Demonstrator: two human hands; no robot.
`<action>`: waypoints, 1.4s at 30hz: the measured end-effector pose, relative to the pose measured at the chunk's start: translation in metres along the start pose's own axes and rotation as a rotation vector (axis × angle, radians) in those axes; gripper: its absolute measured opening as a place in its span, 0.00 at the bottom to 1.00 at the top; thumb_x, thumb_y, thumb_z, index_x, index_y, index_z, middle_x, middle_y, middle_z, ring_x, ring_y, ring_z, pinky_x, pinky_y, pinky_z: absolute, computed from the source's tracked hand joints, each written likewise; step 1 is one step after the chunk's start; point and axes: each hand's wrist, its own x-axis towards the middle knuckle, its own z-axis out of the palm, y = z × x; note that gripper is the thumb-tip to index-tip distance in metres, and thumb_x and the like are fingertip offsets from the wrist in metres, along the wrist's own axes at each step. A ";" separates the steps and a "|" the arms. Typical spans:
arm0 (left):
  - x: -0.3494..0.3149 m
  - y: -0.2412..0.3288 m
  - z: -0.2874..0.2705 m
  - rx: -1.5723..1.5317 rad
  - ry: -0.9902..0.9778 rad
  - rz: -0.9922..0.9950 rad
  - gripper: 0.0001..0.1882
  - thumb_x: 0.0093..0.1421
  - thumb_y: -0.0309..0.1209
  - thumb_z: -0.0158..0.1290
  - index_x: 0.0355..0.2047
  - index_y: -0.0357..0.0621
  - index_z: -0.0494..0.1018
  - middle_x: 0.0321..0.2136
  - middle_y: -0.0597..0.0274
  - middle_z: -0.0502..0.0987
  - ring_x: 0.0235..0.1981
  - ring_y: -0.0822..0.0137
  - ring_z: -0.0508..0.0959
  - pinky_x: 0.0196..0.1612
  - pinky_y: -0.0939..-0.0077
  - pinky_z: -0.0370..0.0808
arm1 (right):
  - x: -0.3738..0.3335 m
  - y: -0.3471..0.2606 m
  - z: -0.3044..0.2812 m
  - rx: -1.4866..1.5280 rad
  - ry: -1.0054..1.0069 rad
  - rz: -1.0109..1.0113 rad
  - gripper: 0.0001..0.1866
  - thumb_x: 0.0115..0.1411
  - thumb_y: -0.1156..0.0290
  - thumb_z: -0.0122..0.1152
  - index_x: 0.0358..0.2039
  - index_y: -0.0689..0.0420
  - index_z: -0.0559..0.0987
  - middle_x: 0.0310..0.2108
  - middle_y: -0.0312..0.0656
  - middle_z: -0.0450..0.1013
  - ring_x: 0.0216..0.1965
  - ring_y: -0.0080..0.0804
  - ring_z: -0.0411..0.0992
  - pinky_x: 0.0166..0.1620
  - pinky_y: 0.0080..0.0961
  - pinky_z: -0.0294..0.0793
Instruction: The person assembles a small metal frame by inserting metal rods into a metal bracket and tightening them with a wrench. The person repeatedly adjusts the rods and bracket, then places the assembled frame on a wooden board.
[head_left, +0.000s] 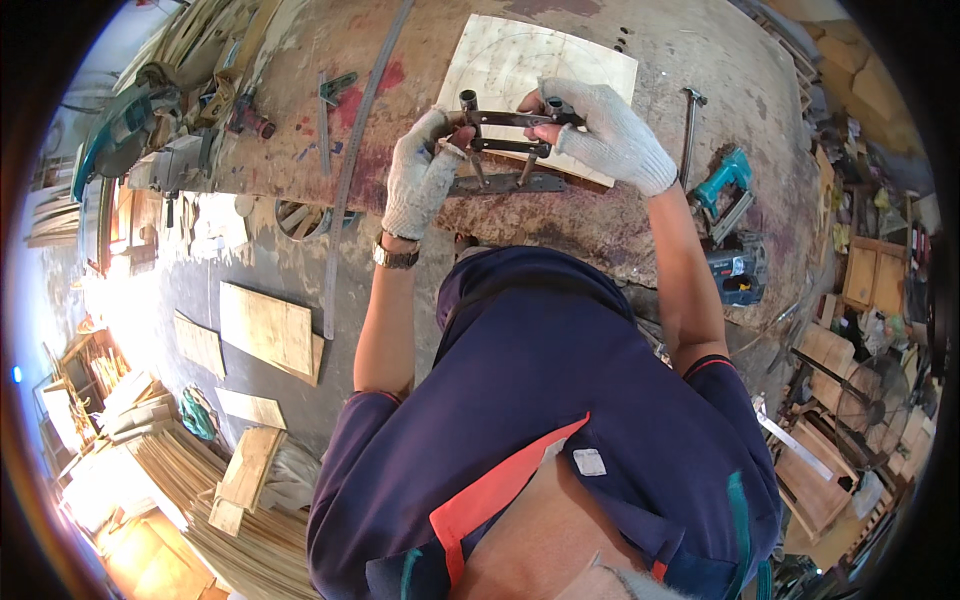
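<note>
With both gloved hands I hold up a dark metal tool (505,118), made of two parallel crossbars joining two round posts with thin legs below. My left hand (415,178) grips its left end, thumb against the post. The fingers of my right hand (610,135) close round the right end. Behind the tool lies a pale square wooden board (540,62) with faint curved lines drawn on it. Just below the tool a flat dark metal bar (510,185) rests near the table's front edge. The lower tips of the tool partly overlap that bar, so contact is unclear.
On the worn worktable (290,60) a hammer (691,130), a teal nail gun (724,185) and a blue power tool (738,272) lie to the right. A long metal ruler (350,180) crosses the left side. Wooden panels (268,330) lie on the floor.
</note>
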 end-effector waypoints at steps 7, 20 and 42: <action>-0.007 -0.010 0.007 -0.027 0.094 0.059 0.10 0.66 0.28 0.58 0.43 0.34 0.77 0.34 0.62 0.76 0.34 0.75 0.73 0.39 0.78 0.71 | -0.002 0.017 0.014 0.068 0.018 0.026 0.15 0.67 0.70 0.63 0.51 0.63 0.79 0.39 0.44 0.81 0.43 0.27 0.79 0.50 0.28 0.77; -0.017 -0.008 0.008 0.081 0.037 -0.052 0.12 0.65 0.27 0.60 0.47 0.34 0.77 0.38 0.60 0.79 0.38 0.72 0.77 0.44 0.75 0.74 | -0.008 0.027 0.020 0.001 -0.013 0.019 0.15 0.64 0.70 0.64 0.50 0.61 0.80 0.39 0.44 0.81 0.42 0.28 0.79 0.48 0.29 0.77; -0.021 -0.025 0.003 0.190 -0.056 -0.045 0.14 0.60 0.18 0.60 0.47 0.35 0.76 0.40 0.64 0.78 0.45 0.73 0.75 0.52 0.74 0.73 | -0.013 0.044 0.036 -0.005 -0.019 -0.045 0.18 0.62 0.74 0.63 0.53 0.56 0.78 0.43 0.49 0.81 0.45 0.44 0.81 0.49 0.38 0.78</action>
